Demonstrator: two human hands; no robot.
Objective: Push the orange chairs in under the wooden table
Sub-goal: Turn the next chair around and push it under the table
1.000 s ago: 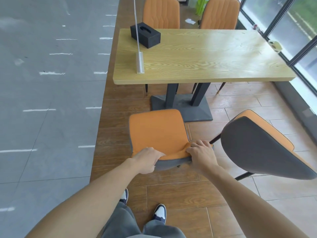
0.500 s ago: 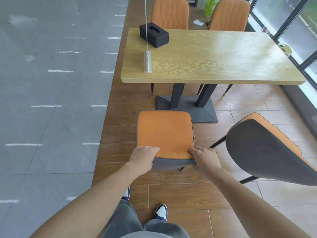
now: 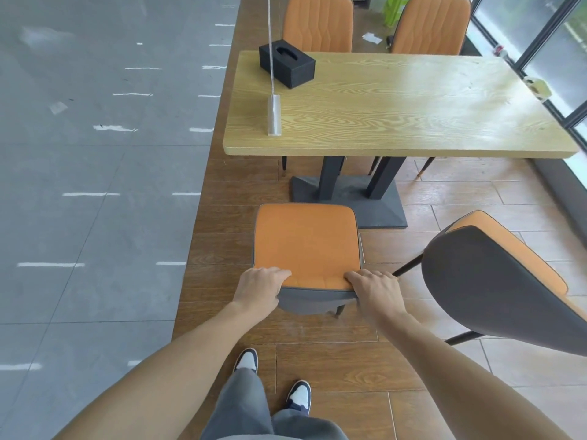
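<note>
Gripping the top edge of the near orange chair's backrest (image 3: pixel 306 246), the left hand (image 3: pixel 259 289) and the right hand (image 3: pixel 376 289) sit at its two upper corners, fingers curled over onto the orange front face and thumbs hidden behind the grey back, so each hand is closed around the padded edge. Both bare forearms reach forward from the bottom of the view. Seen from above, this chair stands on the brown wood-look floor (image 3: pixel 219 246) short of the wooden table (image 3: pixel 397 106), with a strip of floor visible between the backrest's far edge and the table's near edge; its far edge lies just before the dark pedestal base (image 3: pixel 349 201) of the table. One thin dark leg shows below the backrest near the right hand. To the right, a second orange chair (image 3: pixel 495 290) is turned at an angle, its grey back facing the camera, well out from the table. Two more orange chairs (image 3: pixel 317 23) stand at the table's far side, tucked close to it. On the tabletop, near its left end, rest a black tissue box (image 3: pixel 287 63) and a clear sign holder (image 3: pixel 274 114). Grey trousers and two dark-and-white shoes (image 3: pixel 298 395) show at the bottom, and grey tiles (image 3: pixel 95 185) fill the left.
</note>
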